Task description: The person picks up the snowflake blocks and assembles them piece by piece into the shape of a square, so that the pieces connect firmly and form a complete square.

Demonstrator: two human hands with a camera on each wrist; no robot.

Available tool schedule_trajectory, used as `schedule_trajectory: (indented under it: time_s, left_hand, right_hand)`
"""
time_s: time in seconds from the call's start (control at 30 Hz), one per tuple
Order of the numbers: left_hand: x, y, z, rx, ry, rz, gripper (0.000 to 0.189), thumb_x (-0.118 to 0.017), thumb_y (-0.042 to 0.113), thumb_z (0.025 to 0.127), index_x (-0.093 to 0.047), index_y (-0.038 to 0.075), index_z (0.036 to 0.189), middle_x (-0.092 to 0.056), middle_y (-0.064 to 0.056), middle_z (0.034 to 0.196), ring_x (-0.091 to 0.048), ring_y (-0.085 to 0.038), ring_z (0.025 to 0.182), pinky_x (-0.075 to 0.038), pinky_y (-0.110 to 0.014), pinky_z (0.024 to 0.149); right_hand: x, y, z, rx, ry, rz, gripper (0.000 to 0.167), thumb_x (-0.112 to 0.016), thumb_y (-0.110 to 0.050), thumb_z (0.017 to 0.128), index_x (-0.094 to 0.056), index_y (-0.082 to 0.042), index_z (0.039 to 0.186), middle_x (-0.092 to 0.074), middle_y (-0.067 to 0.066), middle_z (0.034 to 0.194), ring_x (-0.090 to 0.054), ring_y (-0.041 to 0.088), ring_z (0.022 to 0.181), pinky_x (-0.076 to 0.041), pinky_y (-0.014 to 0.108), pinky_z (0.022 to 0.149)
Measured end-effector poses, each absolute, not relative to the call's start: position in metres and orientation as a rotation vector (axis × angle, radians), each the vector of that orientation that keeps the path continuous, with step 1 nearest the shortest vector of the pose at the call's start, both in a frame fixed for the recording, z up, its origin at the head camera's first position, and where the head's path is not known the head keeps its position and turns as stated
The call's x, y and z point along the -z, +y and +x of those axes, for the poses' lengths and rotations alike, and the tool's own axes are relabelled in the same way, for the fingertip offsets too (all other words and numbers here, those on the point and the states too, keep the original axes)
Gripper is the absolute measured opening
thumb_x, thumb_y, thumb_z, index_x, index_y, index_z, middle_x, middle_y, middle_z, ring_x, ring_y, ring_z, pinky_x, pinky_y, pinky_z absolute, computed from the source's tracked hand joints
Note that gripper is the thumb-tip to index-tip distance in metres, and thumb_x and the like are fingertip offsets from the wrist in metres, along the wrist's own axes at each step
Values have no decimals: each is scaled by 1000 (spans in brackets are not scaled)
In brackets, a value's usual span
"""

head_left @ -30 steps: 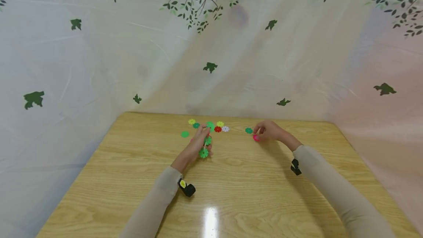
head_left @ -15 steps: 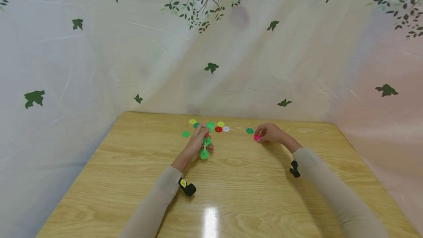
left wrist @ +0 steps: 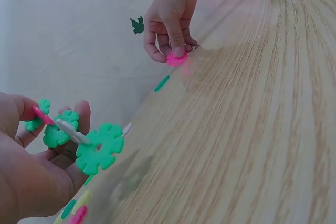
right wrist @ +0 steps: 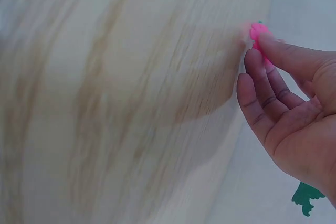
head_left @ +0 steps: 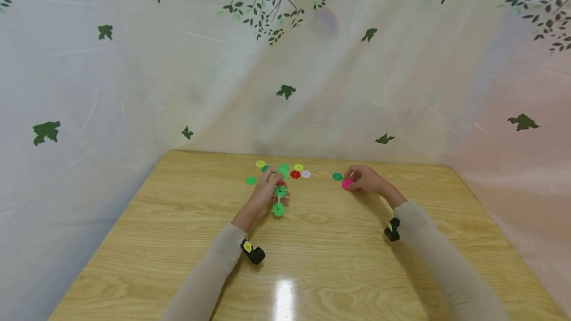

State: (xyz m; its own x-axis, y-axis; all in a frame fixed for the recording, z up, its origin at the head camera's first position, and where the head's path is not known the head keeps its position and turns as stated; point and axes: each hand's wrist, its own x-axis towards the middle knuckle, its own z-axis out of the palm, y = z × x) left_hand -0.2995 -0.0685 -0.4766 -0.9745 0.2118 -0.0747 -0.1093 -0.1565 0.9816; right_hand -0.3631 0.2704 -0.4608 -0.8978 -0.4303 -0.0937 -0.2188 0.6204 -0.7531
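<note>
My left hand [head_left: 262, 196] grips a chain of interlocking snowflake discs [left wrist: 100, 149], green, pink and white, slotted edge to edge. The chain is held above the table; its far end is partly hidden by the thumb and fingers. To the right, my right hand [head_left: 368, 181] pinches a single pink snowflake disc [left wrist: 177, 59] between thumb and fingertips, close over the tabletop. A dark green disc [head_left: 337, 176] lies flat just left of that pink one.
Beyond the left hand several loose discs lie on the wooden table [head_left: 312, 251]: yellow [head_left: 298, 167], red [head_left: 295, 175], white [head_left: 305, 174] and green [head_left: 251, 181]. A pale curtain [head_left: 223, 88] printed with leaves hangs along the table's far edge.
My right hand now has the pink disc tilted up, showing more of its face. The chain in my left hand has turned slightly, its near green disc swinging a little right.
</note>
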Motion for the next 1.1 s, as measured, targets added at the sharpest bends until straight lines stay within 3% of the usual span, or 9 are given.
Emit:
schedule_trajectory:
  time_s: [0.27,0.47,0.6,0.73,1.1]
  left_hand:
    - [475,-69,-299,-2243,1892,72,13,-51,21,107,-51,9,112,-63,-14,94,-70,-23,77,-62,-35,62]
    - [475,-70,-299,-2259,1858,69,11,-54,19,106,-55,9,110,-64,-15,99,-69,-17,75,-63,-35,65]
    - [475,-71,-298,-2270,1853,96,8,-55,16,105,-56,9,106,-64,-5,94,-69,-13,75,-64,-36,69]
    - [476,-71,-298,-2275,1863,138,7,-54,14,105,-55,8,105,-64,-2,91,-69,-13,76,-64,-38,71]
    - [478,-68,-299,-2293,1856,112,12,-57,15,105,-55,3,107,-68,-9,92,-70,-16,76,-64,-39,71]
  right_hand:
    - [461,258,-360,1320,2550,-513,22,-71,1,92,-68,9,113,-71,11,93,-60,10,73,-53,26,63]
    - [458,238,-353,1499,2525,-574,23,-76,-2,89,-70,11,107,-74,16,94,-65,5,78,-57,23,71]
    - [456,223,-350,1595,2464,-571,24,-77,-2,88,-69,12,106,-75,17,98,-69,6,80,-62,35,81]
    - [455,207,-347,1673,2398,-544,25,-77,-3,89,-68,11,107,-76,14,99,-72,9,83,-59,50,90]
    - [452,165,-336,1801,2330,-623,22,-79,-2,87,-69,9,103,-75,3,93,-72,10,82,-60,51,88]
